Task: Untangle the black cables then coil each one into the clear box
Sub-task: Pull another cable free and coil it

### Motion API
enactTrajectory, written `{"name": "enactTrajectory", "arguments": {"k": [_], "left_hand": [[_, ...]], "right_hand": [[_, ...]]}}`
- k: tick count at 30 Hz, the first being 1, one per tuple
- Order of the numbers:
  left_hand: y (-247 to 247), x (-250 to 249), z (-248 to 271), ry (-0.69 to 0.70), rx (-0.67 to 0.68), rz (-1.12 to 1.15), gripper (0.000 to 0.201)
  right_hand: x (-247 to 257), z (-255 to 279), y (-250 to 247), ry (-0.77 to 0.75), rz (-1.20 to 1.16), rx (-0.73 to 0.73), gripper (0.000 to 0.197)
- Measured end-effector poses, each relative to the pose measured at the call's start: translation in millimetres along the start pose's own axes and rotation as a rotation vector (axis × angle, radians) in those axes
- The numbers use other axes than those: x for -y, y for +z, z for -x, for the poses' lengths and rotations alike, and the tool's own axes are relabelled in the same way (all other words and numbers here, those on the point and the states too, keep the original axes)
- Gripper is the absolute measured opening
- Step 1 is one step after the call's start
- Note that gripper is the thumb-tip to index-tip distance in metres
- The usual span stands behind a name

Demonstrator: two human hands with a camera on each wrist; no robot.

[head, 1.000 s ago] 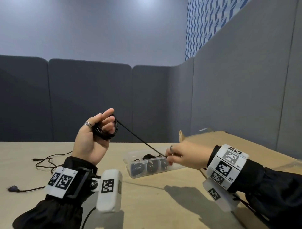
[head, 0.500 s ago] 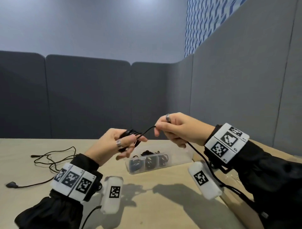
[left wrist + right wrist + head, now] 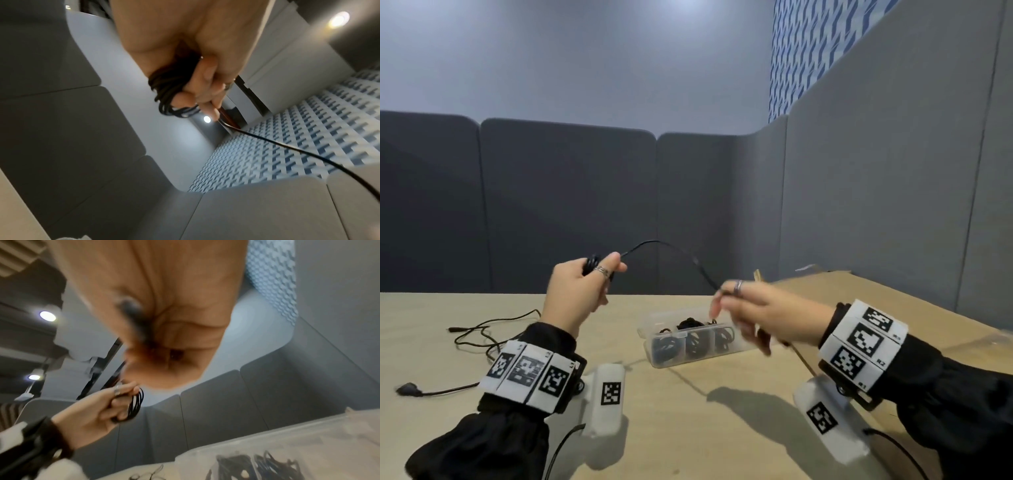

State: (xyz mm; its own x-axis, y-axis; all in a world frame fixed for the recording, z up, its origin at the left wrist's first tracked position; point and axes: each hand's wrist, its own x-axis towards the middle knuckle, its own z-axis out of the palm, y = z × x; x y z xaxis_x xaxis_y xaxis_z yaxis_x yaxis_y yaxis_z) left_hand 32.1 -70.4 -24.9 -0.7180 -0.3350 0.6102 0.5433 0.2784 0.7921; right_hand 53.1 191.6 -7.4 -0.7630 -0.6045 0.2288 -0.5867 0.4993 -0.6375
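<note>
My left hand point(image 3: 599, 277) is raised above the table and grips a small coil of black cable point(image 3: 168, 91), wound round its fingers. The coil also shows in the right wrist view point(image 3: 135, 404). From the coil a free length of the cable point(image 3: 664, 245) arcs to my right hand point(image 3: 726, 298), which pinches it near its end. That hand hovers just above the clear box point(image 3: 688, 342). The box point(image 3: 267, 451) lies on the table and holds several coiled black cables in its compartments.
A loose black cable point(image 3: 482, 332) with a plug point(image 3: 409, 390) sprawls on the wooden table point(image 3: 688, 411) at the left. Grey partition panels point(image 3: 568, 205) close off the back and right. A cardboard sheet point(image 3: 859, 291) lies at the right.
My right hand has dropped from beside the left hand to just above the box, drawing the free cable out into an arc. The left hand has risen and turned with the coil.
</note>
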Motion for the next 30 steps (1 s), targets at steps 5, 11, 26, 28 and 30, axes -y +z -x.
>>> {"name": "enactTrajectory", "arguments": {"k": [5, 11, 26, 28, 30], "left_hand": [[0.4, -12.6, 11.7, -0.192, 0.542, 0.014, 0.042], [7.2, -20.9, 20.4, -0.195, 1.196, 0.732, 0.033], [6.3, -26.1, 1.3, -0.160, 0.101, 1.052, 0.034], [6.4, -22.3, 0.3, -0.150, 0.075, 1.051, 0.034], [7.8, -21.8, 1.6, -0.146, 0.075, 1.024, 0.033]], "right_hand": [[-4.2, -20.0, -51.9, 0.027, -0.280, -0.658, 0.021], [-28.8, -37.6, -60.3, 0.046, 0.035, -0.727, 0.017], [12.6, 6.6, 48.3, -0.152, 0.316, -0.175, 0.011], [12.3, 6.5, 44.5, -0.185, 0.252, -0.330, 0.009], [11.7, 6.3, 39.0, -0.166, 0.217, -0.390, 0.012]]}}
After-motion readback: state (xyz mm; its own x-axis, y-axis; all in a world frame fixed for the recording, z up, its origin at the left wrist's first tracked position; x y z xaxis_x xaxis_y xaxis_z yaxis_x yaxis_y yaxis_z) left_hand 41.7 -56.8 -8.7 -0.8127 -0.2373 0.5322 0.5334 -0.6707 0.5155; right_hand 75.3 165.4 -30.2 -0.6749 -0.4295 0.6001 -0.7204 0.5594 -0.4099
